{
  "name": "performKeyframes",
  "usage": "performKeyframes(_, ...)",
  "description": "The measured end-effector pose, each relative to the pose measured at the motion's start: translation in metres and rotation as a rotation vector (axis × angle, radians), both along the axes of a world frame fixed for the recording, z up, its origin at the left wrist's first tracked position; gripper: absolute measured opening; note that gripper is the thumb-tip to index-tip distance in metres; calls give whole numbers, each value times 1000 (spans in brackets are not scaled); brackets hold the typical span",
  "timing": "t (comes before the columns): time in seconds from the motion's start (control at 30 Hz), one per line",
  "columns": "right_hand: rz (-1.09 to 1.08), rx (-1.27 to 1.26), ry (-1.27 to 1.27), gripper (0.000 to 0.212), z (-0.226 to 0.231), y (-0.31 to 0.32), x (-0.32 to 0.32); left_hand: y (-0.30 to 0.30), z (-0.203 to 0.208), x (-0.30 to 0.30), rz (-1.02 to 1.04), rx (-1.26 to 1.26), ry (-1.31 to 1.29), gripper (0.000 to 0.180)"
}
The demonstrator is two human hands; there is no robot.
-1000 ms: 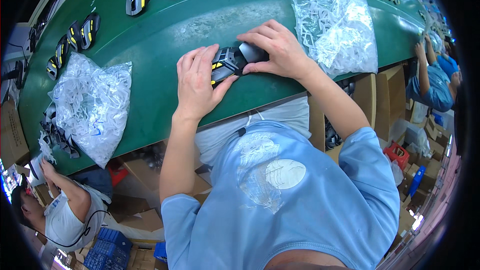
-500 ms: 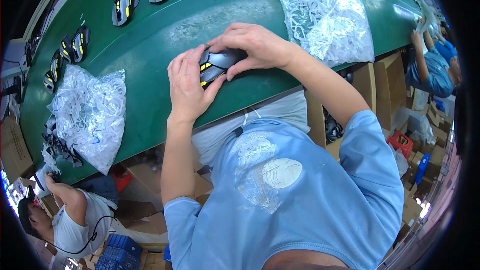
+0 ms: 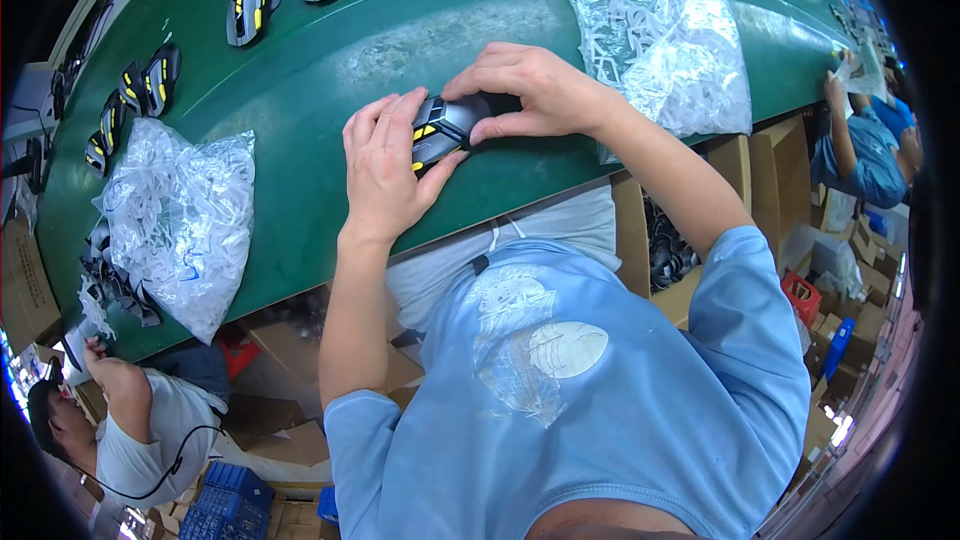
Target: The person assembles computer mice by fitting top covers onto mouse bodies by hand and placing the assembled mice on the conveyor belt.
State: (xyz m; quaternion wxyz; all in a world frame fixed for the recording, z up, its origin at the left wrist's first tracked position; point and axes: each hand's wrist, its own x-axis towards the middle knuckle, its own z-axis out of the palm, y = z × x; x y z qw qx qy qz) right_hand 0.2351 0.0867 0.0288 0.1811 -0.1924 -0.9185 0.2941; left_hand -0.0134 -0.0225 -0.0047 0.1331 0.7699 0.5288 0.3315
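Between my two hands lies a grey and black computer mouse (image 3: 450, 126) with yellow accents, on the green table (image 3: 300, 205). My left hand (image 3: 385, 165) grips its left end, the thumb along the near edge and the fingers over the far side. At the other end, my right hand (image 3: 525, 90) pinches it, thumb near and fingertips on the far edge. My fingers cover part of the mouse at both ends.
Clear plastic bags of white parts lie left (image 3: 185, 220) and right (image 3: 665, 50). More mice (image 3: 253, 8) line the table's far side. A cardboard box (image 3: 675, 260) of dark parts stands by the near edge. Co-workers sit at left (image 3: 150, 430) and right (image 3: 860, 145).
My right hand has shifted slightly right along the mouse, and more of the mouse's top shows between my hands. My left hand has stayed nearly in place on it.
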Motion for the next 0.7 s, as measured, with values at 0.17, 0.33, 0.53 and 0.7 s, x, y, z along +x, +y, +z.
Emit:
performKeyframes(0.17,-2,11,-54,41,11,3,-1,1,5,5,-13,-14,51,80)
performKeyframes(0.33,-41,28,-102,39,10,-1,1,5,11,9,-23,-38,104,75)
performKeyframes(0.53,-77,7,-119,41,9,-9,-2,1,0,16,17,-18,47,70)
performKeyframes(0.7,-90,38,-202,41,15,-35,9,-17,1,20,0,22,43,64)
